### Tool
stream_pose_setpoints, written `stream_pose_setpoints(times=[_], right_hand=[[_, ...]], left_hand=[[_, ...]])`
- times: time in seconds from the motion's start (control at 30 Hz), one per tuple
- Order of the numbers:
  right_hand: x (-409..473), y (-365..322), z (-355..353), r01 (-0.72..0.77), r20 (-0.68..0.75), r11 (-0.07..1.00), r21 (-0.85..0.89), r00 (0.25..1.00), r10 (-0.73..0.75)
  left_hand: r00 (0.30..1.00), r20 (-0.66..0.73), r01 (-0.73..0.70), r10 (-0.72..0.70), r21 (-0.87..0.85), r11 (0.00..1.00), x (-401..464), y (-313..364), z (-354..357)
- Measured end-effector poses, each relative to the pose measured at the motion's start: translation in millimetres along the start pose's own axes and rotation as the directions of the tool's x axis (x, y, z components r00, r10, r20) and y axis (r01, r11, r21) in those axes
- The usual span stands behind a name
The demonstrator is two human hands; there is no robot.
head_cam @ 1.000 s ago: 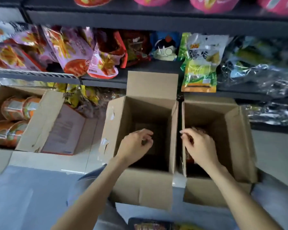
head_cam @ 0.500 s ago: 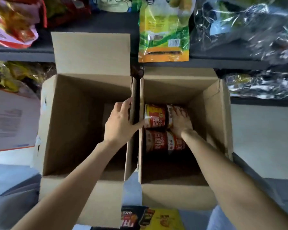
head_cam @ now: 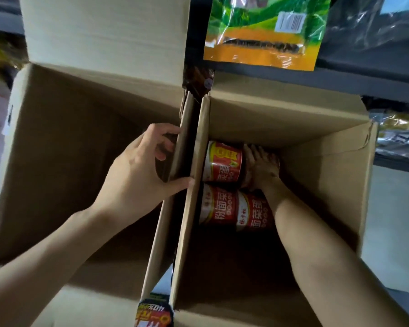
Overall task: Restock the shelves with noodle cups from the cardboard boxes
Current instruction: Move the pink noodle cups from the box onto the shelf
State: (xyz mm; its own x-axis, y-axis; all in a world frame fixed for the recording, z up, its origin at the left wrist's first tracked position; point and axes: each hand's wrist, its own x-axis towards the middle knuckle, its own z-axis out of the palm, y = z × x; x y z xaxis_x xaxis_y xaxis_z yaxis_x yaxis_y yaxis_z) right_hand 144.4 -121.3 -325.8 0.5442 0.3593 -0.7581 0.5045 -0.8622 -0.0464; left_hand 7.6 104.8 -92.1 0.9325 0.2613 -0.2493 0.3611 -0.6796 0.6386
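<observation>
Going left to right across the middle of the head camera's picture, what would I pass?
Empty left cardboard box → left hand gripping its wall → noodle cups → right hand on a cup → right cardboard box's far wall.

left box: plain brown cardboard, matt, faint corrugation lines on the raised flap.
right box: same brown cardboard, matt, slightly frayed at the far right corner.
cups: glossy printed film wrap, red and yellow, catching light.
pouch: shiny plastic, green and orange print, white barcode patch.
dark bags: crinkled, reflective clear plastic.
shelf: dark grey edge, smooth and matt, looks like painted metal.
</observation>
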Motion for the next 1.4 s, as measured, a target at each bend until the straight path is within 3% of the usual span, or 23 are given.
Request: stream_pose_setpoints(times=[0.1, 0.3, 0.47, 0.53, 0.6, 0.67, 0.73, 0.8, 0.87, 0.97, 1.13, 1.27, 1.4], right_hand=[[7.4, -3.0, 13.4, 0.007, -0.031, 1.000, 0.006, 1.000, -0.007], [-6.2, 3.4, 17.4, 0.060, -0.229, 0.995, -0.079, 0.970, -0.077], [-65.6, -8.3, -6.9, -0.005, -0.374, 0.999, -0.050, 0.927, -0.015], [-105.8, -12.9, -24.5, -0.010, -0.435, 1.000, -0.020, 0.901, 0.000], [-154.2, -17.2, -44.7, 0.004, -0.540, 0.990, 0.139, 0.839, 0.072], [-206.1, -22.4, -66.1, 0.114, -0.589, 0.887, 0.447, 0.784, 0.196], [-256.3, -29.4, -88.8, 0.248, -0.586, 0.683, 0.687, 0.746, 0.318], [-297.8, -39.3, -109.9, 0.401, -0.591, 0.488, 0.776, 0.732, 0.339], [-328.4, -58.8, -137.2, 0.503, -0.624, 0.398, 0.767, 0.729, 0.281], [-360.5, -103.8, -192.6, 0.659, -0.718, 0.307, 0.686, 0.681, 0.144], [-376.1, -199.9, -278.6, 0.821, -0.809, 0.121, 0.558, 0.571, -0.140], [-358.9, -278.0, -341.0, 0.881, -0.878, 0.168, 0.443, 0.464, -0.118], [-353.2, -348.1, -397.2, 0.909, -0.893, 0.283, 0.305, 0.376, -0.245]], left_hand=[[1.000, 0.001, 0.011, -0.011, -0.009, 1.000, 0.5, -0.2, 1.3], [1.000, 0.016, 0.010, -0.010, 0.003, 1.000, 1.9, 1.7, 2.2], [1.000, -0.012, 0.022, -0.022, -0.005, 1.000, 2.3, 5.6, 4.2], [0.999, -0.030, 0.029, -0.028, 0.015, 0.999, 1.0, 6.2, 4.2], [0.998, -0.058, 0.031, -0.026, 0.093, 0.995, -3.1, 10.6, 5.8], [0.996, -0.088, 0.007, 0.002, 0.099, 0.995, -13.0, 22.0, 6.6], [0.997, -0.060, -0.048, 0.041, -0.124, 0.991, -31.1, 38.5, 2.2], [0.997, 0.038, -0.049, 0.072, -0.426, 0.903, -53.4, 51.4, -12.4], [0.984, 0.081, -0.085, 0.156, -0.559, 0.825, -74.1, 59.7, -36.8], [0.970, -0.058, -0.232, 0.238, -0.523, 0.820, -96.9, 70.8, -88.4], [0.869, -0.481, -0.362, 0.118, -0.454, 0.814, -105.6, 66.3, -193.8], [0.742, -0.669, -0.352, -0.043, -0.444, 0.824, -99.5, 40.5, -270.1], [0.546, -0.837, -0.452, -0.044, -0.339, 0.825, -81.6, 7.1, -337.7]])
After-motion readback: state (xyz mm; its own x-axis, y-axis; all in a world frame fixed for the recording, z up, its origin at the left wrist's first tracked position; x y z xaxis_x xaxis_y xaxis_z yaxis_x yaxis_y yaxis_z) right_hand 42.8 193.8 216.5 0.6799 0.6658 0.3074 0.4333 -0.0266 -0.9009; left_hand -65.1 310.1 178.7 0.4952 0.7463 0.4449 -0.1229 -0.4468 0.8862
